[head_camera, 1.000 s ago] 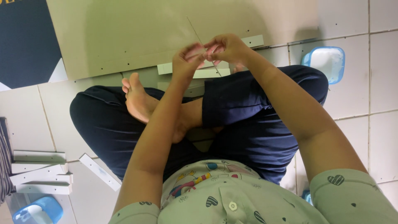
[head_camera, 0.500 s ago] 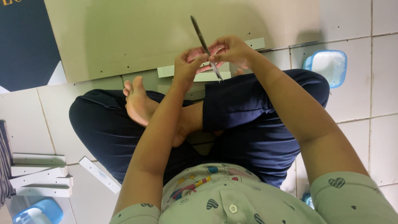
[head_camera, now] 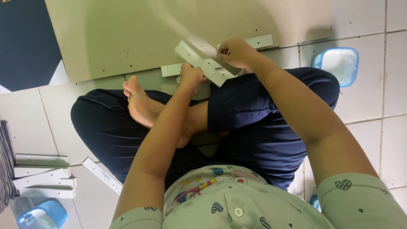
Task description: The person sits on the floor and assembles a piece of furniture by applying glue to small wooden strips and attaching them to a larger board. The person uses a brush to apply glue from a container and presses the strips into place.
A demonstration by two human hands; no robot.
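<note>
I sit cross-legged on a tiled floor in front of a large beige panel (head_camera: 127,38). My left hand (head_camera: 190,77) grips a short white perforated strip (head_camera: 202,65) from below and holds it tilted above my knee. My right hand (head_camera: 234,51) is closed at the strip's upper right side around a thin screwdriver (head_camera: 182,29). The screwdriver shows only as a blurred streak running up and left over the panel. Two more white strips (head_camera: 258,41) lie flat along the panel's near edge, partly hidden by my hands.
A blue-rimmed plastic tub (head_camera: 339,63) stands on the tiles to the right. Several white strips (head_camera: 42,174) are stacked at the left, one more (head_camera: 101,174) lies by my left thigh, and a blue tub (head_camera: 40,214) sits at bottom left. A dark board (head_camera: 25,42) lies upper left.
Both hands were pinched together at the panel's edge; the screwdriver then rose pointing away. Now the white strip is lifted and tilted, and the screwdriver swings in a blur.
</note>
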